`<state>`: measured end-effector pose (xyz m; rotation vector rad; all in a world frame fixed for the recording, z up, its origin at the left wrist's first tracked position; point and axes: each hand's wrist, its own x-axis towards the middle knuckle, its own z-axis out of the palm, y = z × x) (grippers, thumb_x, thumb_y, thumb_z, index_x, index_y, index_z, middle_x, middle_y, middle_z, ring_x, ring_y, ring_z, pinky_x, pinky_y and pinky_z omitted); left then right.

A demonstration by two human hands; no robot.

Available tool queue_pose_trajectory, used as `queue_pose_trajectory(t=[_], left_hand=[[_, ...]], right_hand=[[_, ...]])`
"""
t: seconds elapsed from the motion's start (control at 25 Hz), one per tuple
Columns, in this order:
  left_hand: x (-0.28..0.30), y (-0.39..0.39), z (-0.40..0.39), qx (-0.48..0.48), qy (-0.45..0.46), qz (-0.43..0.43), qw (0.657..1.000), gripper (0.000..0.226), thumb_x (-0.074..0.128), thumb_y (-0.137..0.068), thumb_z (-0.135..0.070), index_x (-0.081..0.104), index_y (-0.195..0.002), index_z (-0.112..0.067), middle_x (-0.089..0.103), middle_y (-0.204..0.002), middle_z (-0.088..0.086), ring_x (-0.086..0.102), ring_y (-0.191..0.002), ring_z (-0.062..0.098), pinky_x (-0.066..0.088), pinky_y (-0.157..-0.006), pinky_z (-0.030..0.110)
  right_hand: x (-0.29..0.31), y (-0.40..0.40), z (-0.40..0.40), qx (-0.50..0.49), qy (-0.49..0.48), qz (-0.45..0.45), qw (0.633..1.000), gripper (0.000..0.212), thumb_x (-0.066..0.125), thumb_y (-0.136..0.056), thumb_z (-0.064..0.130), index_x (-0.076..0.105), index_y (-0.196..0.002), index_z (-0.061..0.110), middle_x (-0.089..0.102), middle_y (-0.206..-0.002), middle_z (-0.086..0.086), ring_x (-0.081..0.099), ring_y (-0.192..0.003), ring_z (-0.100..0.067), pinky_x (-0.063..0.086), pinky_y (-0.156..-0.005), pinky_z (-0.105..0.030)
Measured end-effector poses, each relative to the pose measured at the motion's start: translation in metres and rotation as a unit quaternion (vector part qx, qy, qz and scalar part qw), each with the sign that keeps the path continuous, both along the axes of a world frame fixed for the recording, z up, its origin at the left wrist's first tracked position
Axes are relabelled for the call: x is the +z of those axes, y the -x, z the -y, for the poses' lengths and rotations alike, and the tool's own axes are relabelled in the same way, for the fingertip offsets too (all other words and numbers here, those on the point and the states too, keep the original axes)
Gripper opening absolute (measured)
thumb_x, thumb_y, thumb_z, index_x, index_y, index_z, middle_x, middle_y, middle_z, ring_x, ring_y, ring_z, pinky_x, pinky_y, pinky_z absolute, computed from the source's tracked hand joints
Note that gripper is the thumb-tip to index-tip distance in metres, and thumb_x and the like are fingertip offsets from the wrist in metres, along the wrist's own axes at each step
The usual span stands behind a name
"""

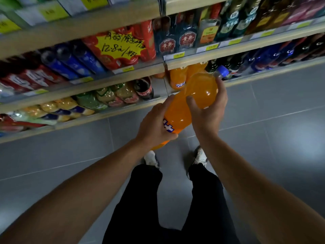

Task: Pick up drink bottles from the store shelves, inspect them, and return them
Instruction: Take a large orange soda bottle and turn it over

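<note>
Head view: a large orange soda bottle (190,103) is held tilted in front of the store shelves (193,63), with its blue cap (223,70) pointing up and to the right, toward the shelf edge. The bottle is clear of the shelf, above the grey tiled floor (70,155). The left hand (154,122) wraps the lower body of the bottle at the blue-and-white label (168,127); its grip is closed on the bottle, with the thumb lying along the upper side. The right hand (209,110) holds the upper body just below the neck; its grip is also closed on the bottle, with the thumb on the near face and the fingers curled round the far side near the cap.

Just behind the held bottle, more orange soda bottles (177,76) stand on the shelf. To the right of them stands a row of dark bottles with blue labels (263,59). To the left, multipacks of drinks in shrink wrap (112,95) lie on a lower shelf. A yellow starburst price sign (120,45) with handwriting hangs on red cans one shelf up. Yellow price tags (178,54) line the shelf edges.

At the lower centre, the person's dark trousers (158,208) and pale shoes (200,157) are visible on the floor.
</note>
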<state>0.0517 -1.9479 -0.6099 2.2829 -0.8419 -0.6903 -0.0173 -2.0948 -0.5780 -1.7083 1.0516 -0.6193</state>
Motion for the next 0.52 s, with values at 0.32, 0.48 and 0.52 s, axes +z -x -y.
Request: queue_pose_trajectory(t=[0.32,0.48,0.52], left_hand=[[-0.177,-0.039,0.051,0.047,0.109,0.090,0.989,0.116,0.089,-0.063,-0.031,0.019,-0.155,-0.036,0.042,-0.148,0.005,0.050,-0.127,0.022,0.050,-0.095,0.040],[-0.257,-0.079,0.078,0.016,0.115,0.190,0.975,0.119,0.089,-0.061,-0.036,0.015,-0.155,-0.035,0.037,-0.153,0.007,0.046,-0.133,0.029,0.048,-0.101,0.045],[-0.276,-0.090,0.083,0.005,0.119,0.216,0.969,0.119,0.089,-0.062,-0.037,0.015,-0.155,-0.033,0.037,-0.154,0.008,0.044,-0.135,0.030,0.047,-0.103,0.046]], right_hand=[[-0.163,-0.036,0.051,0.046,0.111,0.116,0.986,0.084,0.080,-0.075,0.020,0.037,-0.146,0.007,0.042,-0.144,-0.012,0.040,-0.136,-0.026,0.038,-0.109,-0.051],[-0.241,-0.062,0.069,0.013,0.162,0.187,0.969,0.083,0.081,-0.073,0.015,0.038,-0.142,-0.001,0.044,-0.142,-0.015,0.042,-0.135,-0.029,0.039,-0.109,-0.048],[-0.260,-0.068,0.071,-0.001,0.168,0.203,0.965,0.083,0.082,-0.072,0.015,0.038,-0.142,-0.001,0.044,-0.141,-0.013,0.042,-0.134,-0.028,0.041,-0.108,-0.048]])
